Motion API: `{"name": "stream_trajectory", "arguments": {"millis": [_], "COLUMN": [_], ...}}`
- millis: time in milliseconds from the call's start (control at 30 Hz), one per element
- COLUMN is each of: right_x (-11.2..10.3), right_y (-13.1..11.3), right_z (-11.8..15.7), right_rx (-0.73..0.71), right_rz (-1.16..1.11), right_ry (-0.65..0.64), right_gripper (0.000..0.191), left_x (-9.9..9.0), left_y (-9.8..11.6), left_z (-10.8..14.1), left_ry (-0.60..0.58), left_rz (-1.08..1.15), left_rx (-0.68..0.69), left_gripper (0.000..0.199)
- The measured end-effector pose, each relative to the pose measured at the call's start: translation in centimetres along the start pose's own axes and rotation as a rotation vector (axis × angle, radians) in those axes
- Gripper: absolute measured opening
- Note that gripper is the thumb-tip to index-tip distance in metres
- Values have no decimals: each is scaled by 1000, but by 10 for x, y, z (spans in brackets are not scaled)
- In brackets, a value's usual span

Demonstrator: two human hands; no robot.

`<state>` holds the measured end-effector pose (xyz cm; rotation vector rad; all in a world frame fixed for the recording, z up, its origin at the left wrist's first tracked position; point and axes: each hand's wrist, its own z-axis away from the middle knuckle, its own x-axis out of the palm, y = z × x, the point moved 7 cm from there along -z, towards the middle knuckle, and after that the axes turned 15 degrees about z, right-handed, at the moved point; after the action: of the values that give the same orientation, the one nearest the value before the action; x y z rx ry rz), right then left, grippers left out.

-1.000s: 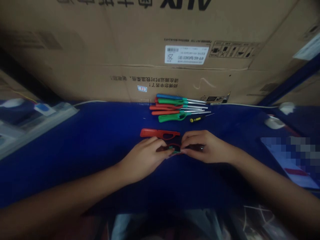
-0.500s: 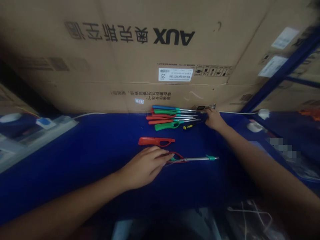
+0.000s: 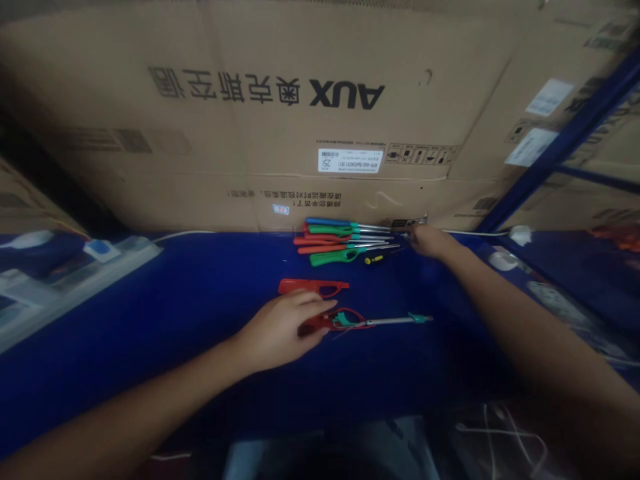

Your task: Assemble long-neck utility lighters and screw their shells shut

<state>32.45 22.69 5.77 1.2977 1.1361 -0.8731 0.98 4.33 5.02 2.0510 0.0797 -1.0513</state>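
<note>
My left hand (image 3: 280, 328) curls around the handle end of an opened red gas lighter (image 3: 361, 325). Its green trigger shows inside the shell, and a long metal tube with a green piece near the tip points right. Just behind that hand lies a loose red handle half-shell (image 3: 287, 285). At the back, my right hand (image 3: 423, 240) is closed beside the metal tips of a row of lighters (image 3: 327, 240) in blue, green and red. What its fingers pinch is too small and blurred to make out. A small yellow-and-black screwdriver (image 3: 374, 259) lies in front of the row.
A large cardboard box (image 3: 270, 147) with upside-down print stands behind the blue work surface (image 3: 210, 320). White plastic pieces (image 3: 25, 300) lie at the left. A blue metal post (image 3: 560, 140), a white roll (image 3: 504, 259) and clear bags (image 3: 575, 313) are at the right.
The view has tilted slightly upward. My left fingers have loosened a little, so more of the red handle and green trigger shows. My right hand stays by the lighter tips.
</note>
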Motion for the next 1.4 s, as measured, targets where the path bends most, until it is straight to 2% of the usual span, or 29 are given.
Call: {"name": "stream_trajectory", "arguments": {"millis": [100, 200, 233, 300, 400, 567, 700, 800, 900, 1000, 1067, 1133, 1200, 1267, 1400], "right_x": [-30, -54, -61, -79, -87, -86, -72, -58, -49, -49, -50, -44, -32, -24, -24], "right_y": [-37, -97, -118, -153, -181, -185, -186, -189, -192, -191, -187, -182, -180, -181, -183], "right_z": [25, 64, 79, 109, 139, 155, 162, 165, 164, 160, 154, 146, 141, 138, 134], "right_rx": [-26, -178, -246, -428, -529, -664, -832, -857, -851, -802, -718, -578, -428, -340, -355], "right_rz": [-164, -358, -443, -814, -997, -885, -631, -422, -369, -517, -680, -854, -1048, -1247, -1467], "right_ry": [110, 149, 159, 218, 215, 215, 93, 35, 19, 18, 13, -93, -289, -444, -498], "right_gripper": [19, 20, 22, 19, 10, 11, 24, 19, 10, 10, 7, 5, 9, 16, 28], "left_x": [-8, -11, -10, -6, -2, -7, -5, 0, 3, 5, 6, 5, 4, 4, 5], "left_y": [0, -1, -1, 0, 4, -9, -26, -33, -37, -39, -40, -39, -39, -37, -32], "left_z": [-4, -8, -10, -12, -13, -7, -2, 1, 4, 6, 8, 9, 10, 11, 10], "left_ry": [148, 254, 258, 240, 180, 179, 195, 217, 241, 238, 226, 229, 237, 224, 171], "left_rz": [200, 421, 494, 636, 730, 689, 716, 830, 938, 967, 950, 919, 894, 878, 874], "left_rx": [-46, -130, -176, -255, -317, -348, -390, -420, -433, -455, -474, -497, -528, -556, -553], "left_gripper": [37, 36, 39, 39, 29, 29, 30, 31, 30, 26, 27, 28, 30, 30, 29]}}
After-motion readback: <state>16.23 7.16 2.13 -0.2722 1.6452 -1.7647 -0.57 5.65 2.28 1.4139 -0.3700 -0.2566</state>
